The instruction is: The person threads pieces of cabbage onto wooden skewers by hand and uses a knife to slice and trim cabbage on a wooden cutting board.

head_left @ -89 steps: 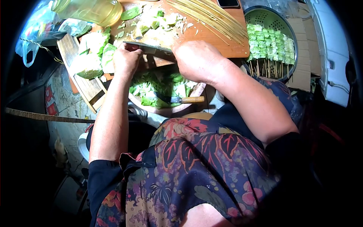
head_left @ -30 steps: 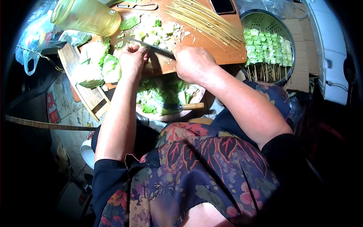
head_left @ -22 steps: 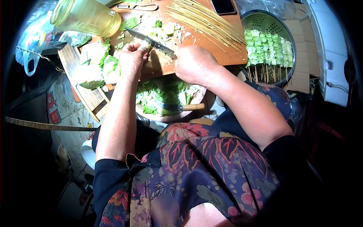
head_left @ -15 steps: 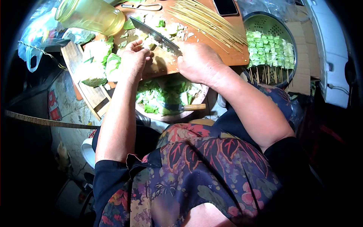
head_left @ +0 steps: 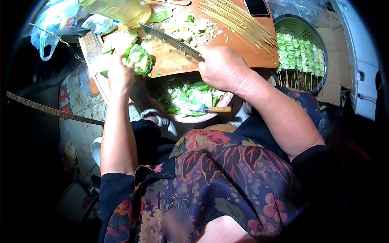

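My right hand [head_left: 222, 69] is wrapped around the handle of a broad kitchen knife [head_left: 172, 41], whose blade points to the upper left over the cutting board [head_left: 172, 65]. Glare partly washes out my left hand [head_left: 121, 77], which is at the board's left side. Its fingers are closed against the left of a cut lettuce piece [head_left: 140, 60], with some fingertips hidden. More pale lettuce [head_left: 120, 41] lies just beyond that hand. Chopped lettuce bits [head_left: 188, 30] are scattered on the board past the blade.
Bamboo skewers [head_left: 239, 24] and a phone [head_left: 257, 7] lie on the board. A yellowish jar [head_left: 121, 12] is at its upper left. Below is a bowl [head_left: 190, 118] of leaves with a wooden-handled knife [head_left: 219, 109]. At right, a colander [head_left: 298, 24] holds skewered lettuce [head_left: 300, 54].
My left hand has moved left and down from beside the blade to the lettuce piece. The knife stays in my right hand over the board. The whole view has shifted slightly.
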Demonstrator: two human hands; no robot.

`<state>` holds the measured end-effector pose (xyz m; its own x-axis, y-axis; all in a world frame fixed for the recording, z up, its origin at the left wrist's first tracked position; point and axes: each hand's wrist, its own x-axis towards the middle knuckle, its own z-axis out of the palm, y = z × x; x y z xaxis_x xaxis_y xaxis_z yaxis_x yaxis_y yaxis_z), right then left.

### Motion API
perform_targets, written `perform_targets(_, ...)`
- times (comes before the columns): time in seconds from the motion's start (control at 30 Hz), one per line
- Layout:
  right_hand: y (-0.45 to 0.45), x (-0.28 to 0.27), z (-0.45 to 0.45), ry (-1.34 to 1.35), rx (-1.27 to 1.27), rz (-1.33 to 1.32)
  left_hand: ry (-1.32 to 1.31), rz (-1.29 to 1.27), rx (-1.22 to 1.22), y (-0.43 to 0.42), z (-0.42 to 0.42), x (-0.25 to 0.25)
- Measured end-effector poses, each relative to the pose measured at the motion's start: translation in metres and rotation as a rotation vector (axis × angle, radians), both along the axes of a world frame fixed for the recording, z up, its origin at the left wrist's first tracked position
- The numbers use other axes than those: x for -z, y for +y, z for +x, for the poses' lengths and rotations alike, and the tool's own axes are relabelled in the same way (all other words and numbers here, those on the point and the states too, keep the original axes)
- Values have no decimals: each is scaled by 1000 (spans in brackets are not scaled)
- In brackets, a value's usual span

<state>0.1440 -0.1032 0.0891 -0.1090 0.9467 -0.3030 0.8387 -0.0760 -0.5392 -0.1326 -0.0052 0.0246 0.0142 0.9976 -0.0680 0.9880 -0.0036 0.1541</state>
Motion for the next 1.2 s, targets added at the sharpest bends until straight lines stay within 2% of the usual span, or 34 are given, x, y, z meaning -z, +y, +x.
perform_targets(0.03, 0, 0, -2, -1, -5, 1, 65, 39, 61, -4, 3, 3)
perform_targets(0.23, 2, -3, -11, 17, -14, -38, 48, -49, -56, -1, 19, -6)
perform_targets(0.5, 4, -4, -9, 58, -26, -48, -83, 12, -203, 2, 17, 7)
perform_targets(0.63, 4, 2, -8, 48, -34, -38, -137, -14, -167, 7, 12, 11)
perform_targets(0.7, 2, 5, -8, 47, -43, -41, -392, -200, -228, 6, 14, 7)
perform_targets(0.73, 2, 4, -8, 47, -42, -43, -392, -202, -227, 7, 12, 10)
perform_targets(0.8, 1, 3, -10, 39, -39, -60, -674, -420, -261, 11, 7, 16)
perform_targets(0.93, -2, 6, -16, 12, -67, -53, -787, -525, -315, -1, 28, 5)
perform_targets(0.97, -4, 9, -17, 16, -78, -22, -787, -527, -316, -1, 26, 13)
perform_targets(1.07, -8, 14, -19, 5, -93, 6, -579, -435, -219, 1, 26, 37)
perform_targets(1.2, -9, 18, -23, -21, -110, -33, -464, -464, -193, -4, 39, 24)
